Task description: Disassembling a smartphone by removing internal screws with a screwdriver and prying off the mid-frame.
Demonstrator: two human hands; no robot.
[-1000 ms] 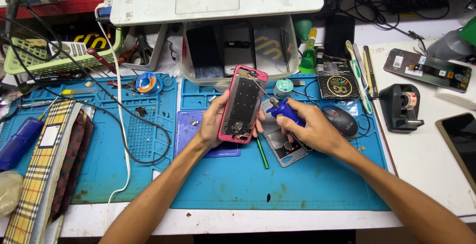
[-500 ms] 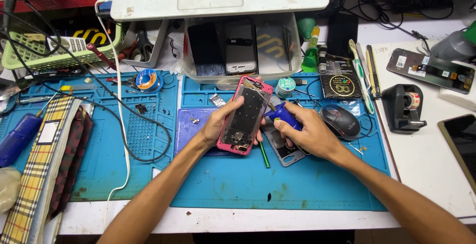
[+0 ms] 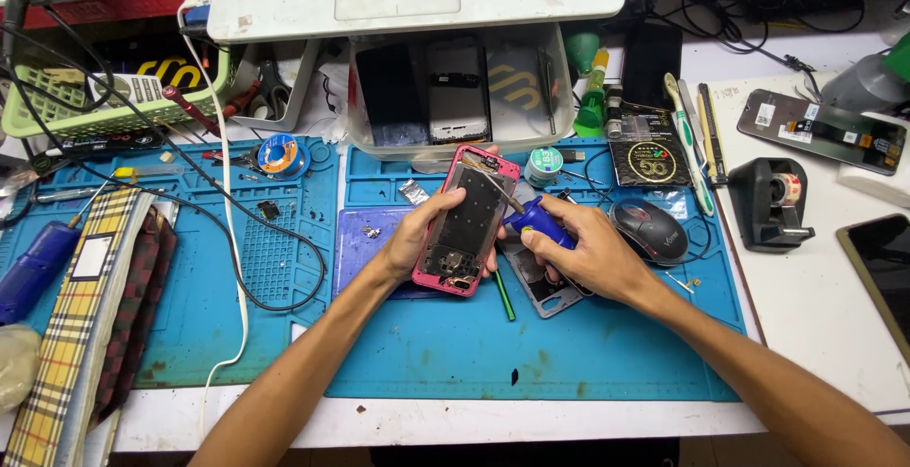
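The left hand (image 3: 417, 235) grips an opened phone (image 3: 466, 220) with a pink frame, tilted up off the blue mat (image 3: 427, 353); its fingers (image 3: 447, 203) are clamped around the frame's left edge, thumb across the exposed inside. The right hand (image 3: 583, 254) is closed around a blue screwdriver (image 3: 538, 220), whose thin tip reaches up-left to the upper part of the phone's inside, just past the left fingers.

As far as can be judged, the work is well under way: the phone already lies open, with its dark innards bare and small parts visible at its lower end. A flat grey panel (image 3: 542, 287) lies on the mat right under the right hand, apart from the phone, and looks like a piece already taken off. Whether the screw under the tip is loose or tight cannot be told.

Just below the fingers a green stick (image 3: 503, 294) lies on the mat. To the right of the right hand sits a mouse (image 3: 650, 230), further right a tape dispenser (image 3: 773, 203). Beyond the fingers stands a clear tub (image 3: 455, 135) of phones on the bench (image 3: 815, 315).
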